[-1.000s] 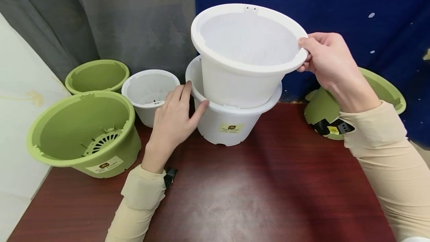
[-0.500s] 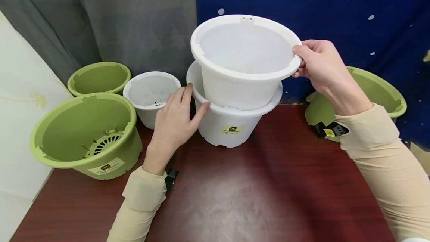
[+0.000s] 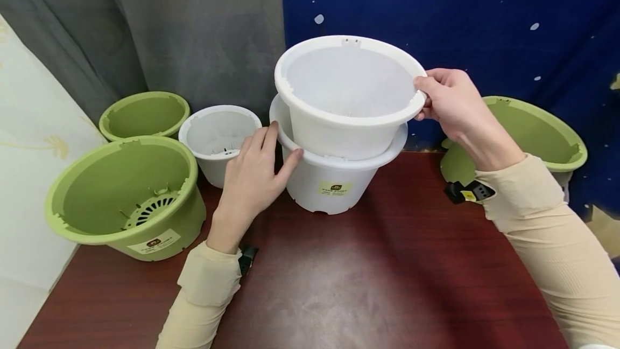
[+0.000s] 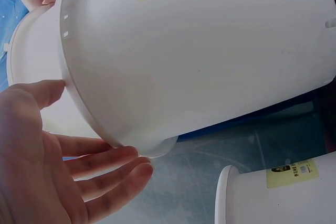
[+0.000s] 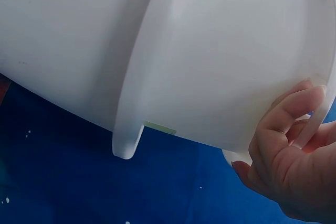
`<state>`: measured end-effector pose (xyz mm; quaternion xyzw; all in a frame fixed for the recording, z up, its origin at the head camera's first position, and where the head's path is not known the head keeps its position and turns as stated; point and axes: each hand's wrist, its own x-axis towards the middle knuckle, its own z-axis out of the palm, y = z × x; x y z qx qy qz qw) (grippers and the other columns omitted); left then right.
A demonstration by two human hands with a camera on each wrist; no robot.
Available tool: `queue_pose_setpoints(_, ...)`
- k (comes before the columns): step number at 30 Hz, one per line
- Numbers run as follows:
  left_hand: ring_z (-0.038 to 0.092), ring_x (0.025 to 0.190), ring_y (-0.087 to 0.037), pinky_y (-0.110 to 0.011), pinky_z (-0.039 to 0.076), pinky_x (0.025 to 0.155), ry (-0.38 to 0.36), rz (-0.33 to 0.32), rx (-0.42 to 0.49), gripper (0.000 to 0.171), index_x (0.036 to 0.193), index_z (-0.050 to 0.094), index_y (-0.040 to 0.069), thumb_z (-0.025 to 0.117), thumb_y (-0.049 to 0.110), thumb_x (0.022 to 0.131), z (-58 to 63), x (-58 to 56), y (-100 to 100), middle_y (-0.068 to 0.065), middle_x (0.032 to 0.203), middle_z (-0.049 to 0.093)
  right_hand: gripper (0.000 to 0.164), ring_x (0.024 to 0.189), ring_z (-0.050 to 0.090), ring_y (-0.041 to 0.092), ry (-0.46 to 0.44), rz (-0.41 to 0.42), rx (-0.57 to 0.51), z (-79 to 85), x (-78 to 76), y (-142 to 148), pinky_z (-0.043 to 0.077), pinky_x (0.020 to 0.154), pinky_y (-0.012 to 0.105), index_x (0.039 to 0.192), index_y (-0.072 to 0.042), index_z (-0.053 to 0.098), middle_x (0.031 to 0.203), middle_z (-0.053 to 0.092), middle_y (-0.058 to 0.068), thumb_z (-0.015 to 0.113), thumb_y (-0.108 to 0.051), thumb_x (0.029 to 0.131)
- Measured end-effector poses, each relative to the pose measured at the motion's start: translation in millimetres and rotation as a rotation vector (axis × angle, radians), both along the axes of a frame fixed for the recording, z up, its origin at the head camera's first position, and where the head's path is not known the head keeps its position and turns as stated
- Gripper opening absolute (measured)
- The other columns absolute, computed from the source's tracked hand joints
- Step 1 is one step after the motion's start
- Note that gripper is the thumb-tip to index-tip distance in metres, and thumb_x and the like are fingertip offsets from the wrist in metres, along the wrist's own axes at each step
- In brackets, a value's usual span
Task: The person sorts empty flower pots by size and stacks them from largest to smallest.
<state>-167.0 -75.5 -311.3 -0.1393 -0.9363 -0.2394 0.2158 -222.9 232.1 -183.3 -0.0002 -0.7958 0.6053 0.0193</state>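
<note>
A white flowerpot (image 3: 349, 136) sits partly inside a second white flowerpot (image 3: 334, 190), which stands on the table and bears a yellow label. At the upper pot's right rim, my right hand (image 3: 452, 102) pinches the edge between thumb and fingers; the right wrist view shows the fingers curled under that rim. My left hand (image 3: 254, 174) rests against the lower pot's left rim. In the left wrist view its thumb touches the rim's edge, and its nearly straight fingers (image 4: 105, 161) lie along the rim's underside. The upper pot's base is hidden inside the lower one.
Left of the stack stand a smaller white pot (image 3: 220, 128), a large green pot (image 3: 169, 220) and another green pot (image 3: 145, 114) behind it. Another green pot (image 3: 533, 123) is behind my right forearm. Grey (image 3: 203, 26) and blue curtains (image 3: 436, 4) hang behind the table (image 3: 339, 284).
My right hand has come down and slightly left with the upper white flowerpot, which sits deeper in the lower one. My left hand has stayed at the lower pot's rim.
</note>
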Motion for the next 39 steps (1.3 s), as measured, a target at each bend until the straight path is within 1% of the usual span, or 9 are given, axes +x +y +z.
queue_pose_setpoints(8, 0.053, 0.124, -0.036, -0.060, 0.053, 0.082, 0.004, -0.001, 0.000, 0.074, 0.149, 0.043, 0.003, 0.045, 0.059, 0.101, 1.1, -0.1, 2, -0.016, 0.143, 0.052, 0.041, 0.057, 0.052, 0.005, -0.013, 0.028, 0.063, -9.7, -0.9, 0, 0.049, 0.052, 0.017, 0.133, 0.016, 0.042, 0.078, 0.060, 0.000, 0.045, -0.015, 0.107)
queue_pose_setpoints(14, 0.053, 0.125, -0.036, -0.060, 0.053, 0.082, 0.004, -0.002, 0.002, 0.073, 0.149, 0.044, 0.003, 0.044, 0.059, 0.101, 1.9, 1.0, 3, -0.017, 0.142, 0.052, 0.043, 0.060, 0.051, 0.004, -0.023, 0.029, 0.121, -14.1, -0.7, -1, 0.050, 0.055, 0.016, 0.135, 0.016, 0.042, 0.080, 0.057, 0.000, 0.043, -0.017, 0.108)
queue_pose_setpoints(25, 0.053, 0.127, -0.034, -0.059, 0.053, 0.086, -0.005, -0.001, 0.006, 0.076, 0.149, 0.044, 0.002, 0.044, 0.061, 0.101, 2.5, 0.9, 2, -0.017, 0.143, 0.052, 0.042, 0.057, 0.052, 0.003, -0.048, 0.043, 0.137, -21.4, -2.6, -2, 0.049, 0.055, 0.016, 0.134, 0.017, 0.042, 0.078, 0.056, -0.002, 0.042, -0.016, 0.108)
queue_pose_setpoints(32, 0.052, 0.128, -0.033, -0.059, 0.053, 0.086, -0.014, -0.003, 0.004, 0.075, 0.148, 0.044, 0.003, 0.045, 0.060, 0.101, 2.7, 1.6, 3, -0.016, 0.143, 0.052, 0.043, 0.056, 0.052, 0.003, -0.057, 0.047, 0.164, -23.5, -3.8, -2, 0.049, 0.055, 0.016, 0.134, 0.017, 0.042, 0.078, 0.055, -0.001, 0.041, -0.017, 0.108)
queue_pose_setpoints(39, 0.053, 0.127, -0.033, -0.058, 0.053, 0.085, 0.005, -0.010, 0.002, 0.074, 0.149, 0.043, 0.003, 0.045, 0.060, 0.101, 2.4, 1.2, 3, -0.016, 0.142, 0.052, 0.044, 0.059, 0.054, 0.003, -0.069, 0.057, 0.191, -25.8, -5.2, -1, 0.050, 0.058, 0.016, 0.136, 0.017, 0.042, 0.080, 0.056, -0.001, 0.041, -0.018, 0.108)
